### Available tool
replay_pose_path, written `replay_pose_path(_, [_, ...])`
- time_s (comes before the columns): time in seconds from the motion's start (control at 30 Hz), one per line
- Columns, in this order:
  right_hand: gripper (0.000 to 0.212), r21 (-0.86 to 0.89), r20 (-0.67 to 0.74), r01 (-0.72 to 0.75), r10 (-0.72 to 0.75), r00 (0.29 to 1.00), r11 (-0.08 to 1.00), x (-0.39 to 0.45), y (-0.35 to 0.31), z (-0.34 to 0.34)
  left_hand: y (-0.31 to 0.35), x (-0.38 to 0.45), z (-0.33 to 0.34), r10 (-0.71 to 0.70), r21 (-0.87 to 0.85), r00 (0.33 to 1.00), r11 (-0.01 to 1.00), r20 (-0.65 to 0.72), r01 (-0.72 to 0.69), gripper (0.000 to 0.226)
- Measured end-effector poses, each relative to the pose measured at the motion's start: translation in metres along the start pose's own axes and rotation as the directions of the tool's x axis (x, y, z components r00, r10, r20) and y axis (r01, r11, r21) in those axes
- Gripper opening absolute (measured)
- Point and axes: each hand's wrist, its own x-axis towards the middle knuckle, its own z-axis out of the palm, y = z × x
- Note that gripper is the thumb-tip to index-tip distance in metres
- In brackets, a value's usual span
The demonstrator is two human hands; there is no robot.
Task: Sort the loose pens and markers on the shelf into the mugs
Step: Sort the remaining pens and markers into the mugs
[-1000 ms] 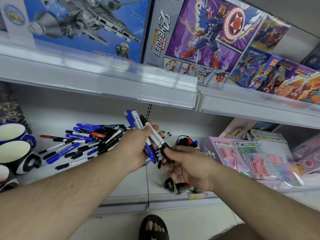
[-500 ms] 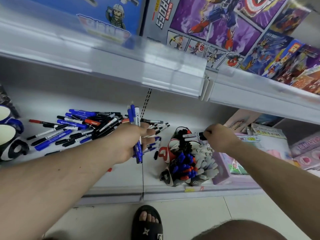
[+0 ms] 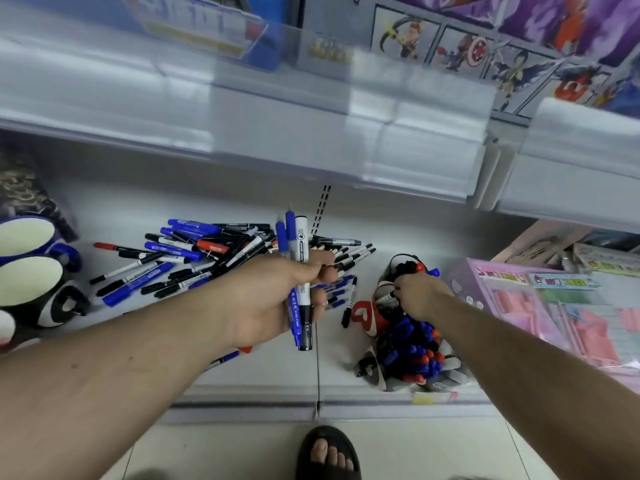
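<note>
Head camera, looking down at a white store shelf. The left hand is clenched around a small upright bundle of markers, blue ones and a white-barrelled one with a black cap, held above the shelf. Behind it, a loose pile of pens in blue, black and red lies scattered across the shelf. The right hand reaches over a mug with a red heart, already packed with markers; its fingers are curled around a marker at the mug's mouth. A second full mug lies in front, nearer the shelf edge. Empty mugs sit at the far left. Pink packaged goods lie at the right.
</note>
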Motion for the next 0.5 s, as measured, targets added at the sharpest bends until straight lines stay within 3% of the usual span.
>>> replay_pose_path(0.23, [0.023, -0.268, 0.106, 0.11, -0.084, 0.991, 0.957, 0.018, -0.006, -0.001, 0.003, -0.003, -0.007, 0.011, -0.048, 0.997, 0.999, 0.075, -0.007, 0.029])
replay_pose_path(0.33, [0.033, -0.267, -0.005, 0.053, -0.056, 0.998, 0.962, 0.002, -0.011, -0.016, 0.006, -0.008, -0.005, 0.036, -0.075, 0.994, 0.997, 0.104, -0.028, 0.029])
replay_pose_path(0.4, [0.047, -0.01, -0.153, 0.079, -0.079, 0.985, 0.997, -0.024, -0.025, -0.036, 0.008, -0.012, -0.003, 0.063, -0.108, 0.987, 0.993, 0.15, -0.047, 0.03])
replay_pose_path(0.43, [0.05, 0.225, -0.19, 0.124, -0.082, 0.978, 0.966, -0.042, -0.036, -0.047, 0.009, -0.013, -0.003, 0.078, -0.12, 0.982, 0.991, 0.171, -0.058, 0.031])
replay_pose_path(0.5, [0.054, 0.708, -0.085, 0.149, -0.127, 0.988, 0.691, -0.089, -0.061, -0.069, 0.01, -0.016, -0.001, 0.111, -0.137, 0.974, 0.987, 0.196, -0.084, 0.031])
